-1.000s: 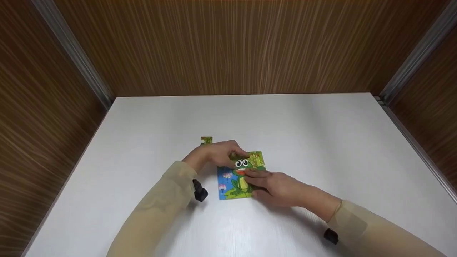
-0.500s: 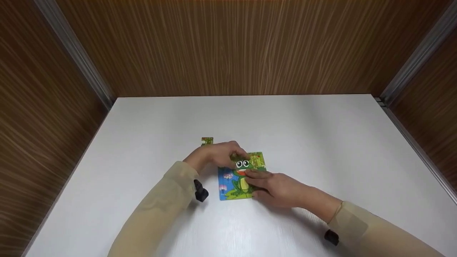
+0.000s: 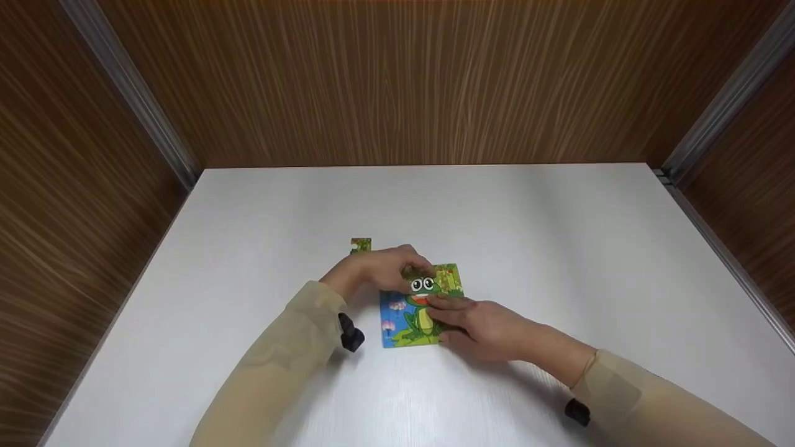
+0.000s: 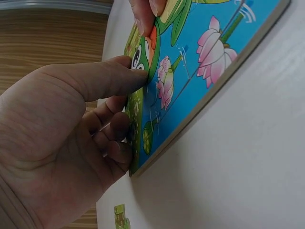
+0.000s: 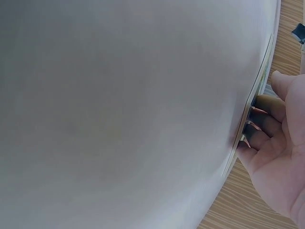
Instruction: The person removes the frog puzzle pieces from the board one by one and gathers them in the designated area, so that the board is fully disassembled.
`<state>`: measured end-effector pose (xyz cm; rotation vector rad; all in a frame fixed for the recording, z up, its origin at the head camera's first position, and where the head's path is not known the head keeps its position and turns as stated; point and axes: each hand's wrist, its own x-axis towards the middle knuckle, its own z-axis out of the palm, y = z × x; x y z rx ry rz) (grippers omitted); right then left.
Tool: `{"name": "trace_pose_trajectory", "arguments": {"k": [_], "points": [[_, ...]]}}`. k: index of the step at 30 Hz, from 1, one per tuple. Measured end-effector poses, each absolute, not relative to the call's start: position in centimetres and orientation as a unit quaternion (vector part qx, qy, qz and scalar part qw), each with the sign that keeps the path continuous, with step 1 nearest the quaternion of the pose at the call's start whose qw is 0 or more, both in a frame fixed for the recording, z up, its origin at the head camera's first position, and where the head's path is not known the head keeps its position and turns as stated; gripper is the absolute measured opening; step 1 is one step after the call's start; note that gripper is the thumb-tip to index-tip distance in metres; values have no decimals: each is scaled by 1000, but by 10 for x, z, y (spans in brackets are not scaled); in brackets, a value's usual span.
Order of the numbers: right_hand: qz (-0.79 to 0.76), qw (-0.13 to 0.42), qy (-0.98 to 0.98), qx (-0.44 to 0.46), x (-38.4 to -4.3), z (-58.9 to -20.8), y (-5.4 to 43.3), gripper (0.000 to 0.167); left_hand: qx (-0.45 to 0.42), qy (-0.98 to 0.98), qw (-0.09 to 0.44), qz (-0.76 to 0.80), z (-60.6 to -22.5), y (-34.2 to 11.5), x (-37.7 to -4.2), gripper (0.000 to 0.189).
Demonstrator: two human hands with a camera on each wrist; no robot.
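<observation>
A frog jigsaw puzzle [image 3: 410, 316] lies flat on the white table, with blue water and pink lotus flowers in its picture. Over its upper left part is my left hand [image 3: 385, 268], fingers bent at the top edge. In the left wrist view the left thumb touches the puzzle [image 4: 190, 76] by the frog's eyes, while the curled fingers are partly hidden at the edge. My right hand [image 3: 487, 329] rests extended fingers on the frog's mouth and body, covering the lower right part. The right wrist view shows this hand [image 5: 281, 148] from the side at the puzzle's edge.
A loose green puzzle piece [image 3: 361, 244] lies behind the left wrist, partly covered by it. The white table [image 3: 559, 236] is bounded by brown wood-grain panels [image 3: 397, 87] at the back and sides. Each sleeve has a small black device [image 3: 352, 335] on it.
</observation>
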<state>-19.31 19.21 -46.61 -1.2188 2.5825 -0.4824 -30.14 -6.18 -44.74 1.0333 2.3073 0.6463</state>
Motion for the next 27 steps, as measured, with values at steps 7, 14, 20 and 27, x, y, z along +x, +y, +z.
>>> {"name": "trace_pose_trajectory", "arguments": {"k": [7, 14, 20, 27], "points": [[-164, 125, 883, -421, -194, -466, 191, 53, 364, 857, 264, 251, -451, -64, -299, 54], [-166, 122, 882, -423, -194, -466, 192, 53, 350, 858, 259, 273, -455, -65, -297, 55], [-168, 105, 879, -434, -195, -468, 192, 51, 354, 848, 245, 309, -460, -68, -295, 62], [-173, 99, 875, -441, -197, -470, 191, 51, 314, 854, 211, 358, -468, -75, -291, 61]]}}
